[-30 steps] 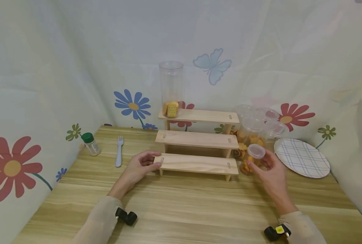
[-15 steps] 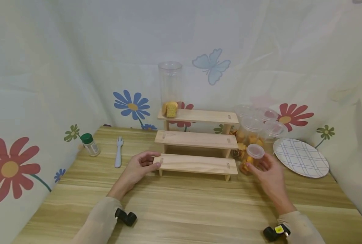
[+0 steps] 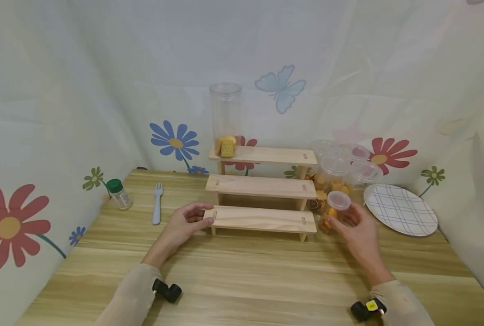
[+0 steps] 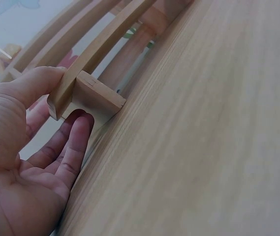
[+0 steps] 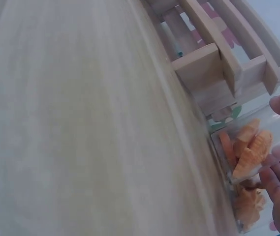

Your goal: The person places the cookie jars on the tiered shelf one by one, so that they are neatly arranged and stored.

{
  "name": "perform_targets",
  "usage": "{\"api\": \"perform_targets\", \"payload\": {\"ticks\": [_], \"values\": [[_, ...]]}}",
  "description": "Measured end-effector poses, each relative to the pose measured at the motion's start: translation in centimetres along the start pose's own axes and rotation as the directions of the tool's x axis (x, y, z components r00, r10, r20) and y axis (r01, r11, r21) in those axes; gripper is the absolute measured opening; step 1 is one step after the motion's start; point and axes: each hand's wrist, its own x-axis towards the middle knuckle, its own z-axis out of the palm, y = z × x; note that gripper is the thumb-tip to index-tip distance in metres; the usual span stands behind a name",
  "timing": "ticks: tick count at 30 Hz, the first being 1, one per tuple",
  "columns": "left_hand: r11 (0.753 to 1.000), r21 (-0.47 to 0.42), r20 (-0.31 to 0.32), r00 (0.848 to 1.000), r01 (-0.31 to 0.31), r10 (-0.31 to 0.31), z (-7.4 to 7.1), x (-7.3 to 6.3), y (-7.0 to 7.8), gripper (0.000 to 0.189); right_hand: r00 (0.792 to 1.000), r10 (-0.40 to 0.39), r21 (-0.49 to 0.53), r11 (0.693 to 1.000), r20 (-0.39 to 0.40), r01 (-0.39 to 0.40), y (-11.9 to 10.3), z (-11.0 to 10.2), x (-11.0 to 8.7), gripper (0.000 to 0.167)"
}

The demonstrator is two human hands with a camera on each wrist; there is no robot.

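Note:
A stepped wooden rack [image 3: 260, 217] with three shelves stands mid-table. At the left end of its lowest shelf, my left hand [image 3: 184, 224] grips the board, thumb against the top and fingers bent below, as the left wrist view shows. My right hand [image 3: 361, 233] holds a small clear lidded jar [image 3: 338, 200] just right of the rack, thumb on one side and fingers on the other. Orange snack pieces [image 5: 250, 147] lie at the jar's bottom. On the top shelf's left end stands a tall clear jar [image 3: 225, 108] with yellow crackers [image 3: 227, 146] inside.
Several clear jars [image 3: 334, 167] with snacks crowd behind the held jar. A checked plate [image 3: 400, 210] lies to their right. On the left are a pale blue fork [image 3: 157, 203] and a green-capped shaker bottle [image 3: 118, 194]. A patterned cloth [image 3: 282, 36] hangs behind the table [image 3: 250, 280].
The whole head view has shifted slightly left. Both hands keep their holds, and the rack and jar stay in almost the same place relative to each other.

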Motion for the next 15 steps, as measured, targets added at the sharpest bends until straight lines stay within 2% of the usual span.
{"api": "perform_targets", "payload": {"ticks": [6,15], "values": [[1.0,-0.001,0.008,1.0,-0.01,0.01,0.0,0.1,0.1,0.043,1.0,-0.029,-0.021,0.999,-0.01,0.029,-1.2,-0.6,0.1,0.062],[1.0,0.005,0.002,1.0,-0.003,0.003,0.0,-0.1,0.0,0.044,0.989,-0.143,-0.048,0.989,-0.044,0.141,-4.6,-1.5,0.0,0.055]]}}
